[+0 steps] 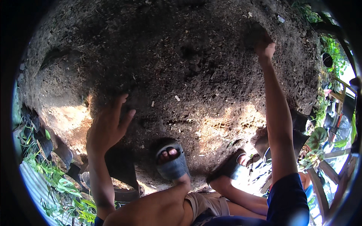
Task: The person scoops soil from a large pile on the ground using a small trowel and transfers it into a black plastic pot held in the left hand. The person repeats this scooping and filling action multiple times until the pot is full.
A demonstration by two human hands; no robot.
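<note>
Knee (pixel 158 205) nearest; right hand (pixel 264 47) fingertips hidden in soil heap (pixel 181 67).

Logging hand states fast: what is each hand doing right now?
Left hand: open, fingers spread, empty, over the soil heap.
Right hand: in the soil, grip cannot be told.

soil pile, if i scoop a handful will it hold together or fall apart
The soil pile looks loose and crumbly, flecked with small chips, so a handful would probably spill between the fingers. It seems dry on top, so likely fairly light. Pushed, it should slide rather than clump.
</note>
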